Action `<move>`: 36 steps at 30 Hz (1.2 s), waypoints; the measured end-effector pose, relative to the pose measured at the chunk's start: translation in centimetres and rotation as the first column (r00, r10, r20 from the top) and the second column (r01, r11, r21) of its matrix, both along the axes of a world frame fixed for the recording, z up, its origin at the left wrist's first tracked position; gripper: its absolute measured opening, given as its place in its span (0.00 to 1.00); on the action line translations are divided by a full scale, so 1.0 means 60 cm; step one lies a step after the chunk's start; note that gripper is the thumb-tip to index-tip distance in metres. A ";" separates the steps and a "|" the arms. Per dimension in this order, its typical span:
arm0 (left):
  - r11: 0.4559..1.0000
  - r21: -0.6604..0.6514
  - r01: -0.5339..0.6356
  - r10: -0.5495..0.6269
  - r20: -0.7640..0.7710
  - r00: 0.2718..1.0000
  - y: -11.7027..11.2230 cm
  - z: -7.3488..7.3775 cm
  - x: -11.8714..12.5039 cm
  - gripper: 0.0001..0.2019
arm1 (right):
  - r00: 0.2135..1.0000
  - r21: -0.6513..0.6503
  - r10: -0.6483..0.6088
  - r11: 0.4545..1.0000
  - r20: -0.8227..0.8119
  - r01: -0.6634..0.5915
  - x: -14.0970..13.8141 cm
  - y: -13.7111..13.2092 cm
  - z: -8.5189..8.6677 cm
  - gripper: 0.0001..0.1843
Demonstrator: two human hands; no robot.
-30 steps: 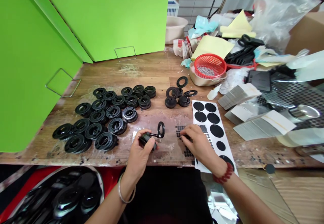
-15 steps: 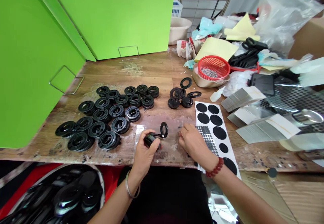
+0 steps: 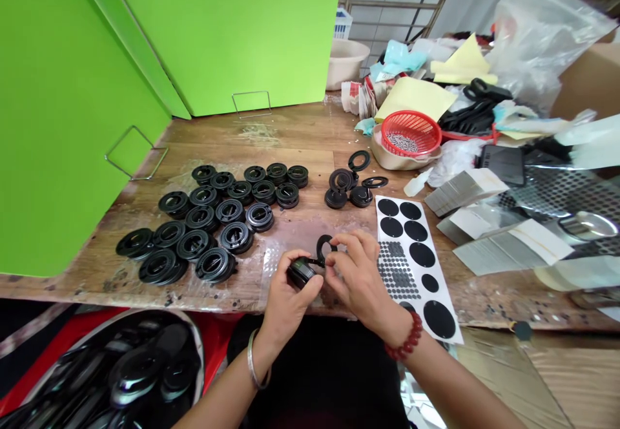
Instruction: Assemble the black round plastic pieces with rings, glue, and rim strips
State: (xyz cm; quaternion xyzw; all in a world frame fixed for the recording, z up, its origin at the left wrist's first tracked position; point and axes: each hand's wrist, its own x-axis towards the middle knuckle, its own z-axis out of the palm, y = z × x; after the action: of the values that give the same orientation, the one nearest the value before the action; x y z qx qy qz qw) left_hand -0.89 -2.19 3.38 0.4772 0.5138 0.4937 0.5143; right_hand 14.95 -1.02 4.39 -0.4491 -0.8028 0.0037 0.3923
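Observation:
My left hand (image 3: 290, 290) grips a small black round plastic case (image 3: 300, 272) at the front of the bench, its hinged ring lid (image 3: 323, 248) standing up. My right hand (image 3: 358, 277) is at the hinge side of this case, thumb and fingertips pinched together. Anything between those fingertips is too small to make out. Right of it lies a white sticker sheet (image 3: 417, 272) with large black discs and a patch of small grey dots (image 3: 397, 267). Several similar cases with raised rings (image 3: 336, 198) stand behind my hands.
Many black round cases (image 3: 230, 210) stand in rows on the left. A red basket (image 3: 429, 133) of small metal pieces sits at the back right, near scissors (image 3: 487, 90) and white card stacks (image 3: 513, 246). Green panels (image 3: 232, 35) rise behind. A bin of black parts (image 3: 133, 374) is below left.
My right hand has moved left from beside the sticker sheet to the case's ring, uncovering more of the small dots. My left hand still grips the case, slightly farther right in view.

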 end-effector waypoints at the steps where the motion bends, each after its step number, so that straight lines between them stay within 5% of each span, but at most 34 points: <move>1: 1.000 -0.005 0.000 0.000 0.005 1.000 -0.001 0.002 0.000 0.16 | 1.000 -0.016 -0.005 1.000 0.013 0.006 0.001 0.000 0.002 0.09; 9: 0.997 -0.068 -0.026 0.032 0.090 0.995 -0.008 0.001 0.003 0.16 | 0.999 -0.013 -0.015 1.000 0.052 0.016 -0.005 -0.030 0.010 0.10; 14: 0.975 -0.220 0.026 0.026 0.228 0.973 -0.014 -0.001 0.005 0.21 | 0.993 -0.080 -0.001 0.997 0.117 0.011 -0.003 -0.063 -0.011 0.15; 19: 0.886 -0.422 0.194 0.018 0.448 0.894 -0.028 0.008 0.015 0.27 | 0.979 -0.219 0.102 0.965 -0.178 -0.141 0.031 -0.061 -0.028 0.10; 21: 0.909 -0.366 0.197 -0.053 0.368 0.928 -0.026 0.013 0.013 0.29 | 0.961 -0.267 0.128 0.944 -0.244 -0.193 0.046 -0.055 -0.023 0.11; 24: 0.974 -0.022 0.225 -0.225 -0.003 0.974 -0.011 0.018 0.002 0.32 | 0.958 -0.323 0.119 0.924 -0.262 -0.204 0.065 -0.042 -0.009 0.12; 27: 0.908 0.219 0.358 -0.292 -0.283 0.914 0.007 0.018 -0.005 0.17 | 0.928 -0.402 0.137 0.872 -0.347 -0.279 0.082 -0.021 -0.005 0.18; 29: 0.944 0.191 0.270 -0.225 -0.225 0.948 0.015 0.015 -0.006 0.09 | 0.922 -0.421 0.064 0.876 -0.382 -0.235 0.095 -0.003 -0.013 0.16; 31: 0.997 0.026 0.077 -0.076 -0.037 0.996 0.020 0.013 -0.003 0.14 | 0.956 -0.409 -0.022 0.906 -0.293 -0.104 0.106 0.016 -0.026 0.08; 34: 0.966 -0.247 -0.072 0.127 0.213 0.969 0.026 0.013 -0.001 0.28 | 0.998 -0.398 -0.049 0.916 0.028 0.056 0.108 0.033 -0.047 0.11; 36: 0.944 -0.312 -0.104 0.200 0.294 0.935 0.030 0.015 -0.001 0.31 | 0.975 -0.409 -0.047 0.903 0.215 0.134 0.100 0.038 -0.056 0.13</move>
State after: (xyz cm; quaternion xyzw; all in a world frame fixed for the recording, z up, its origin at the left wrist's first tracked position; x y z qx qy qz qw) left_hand -0.98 -0.37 4.25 0.2675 0.5260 0.5224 0.6155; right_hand 20.97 1.24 1.03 -0.5582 -0.7965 0.1133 0.2031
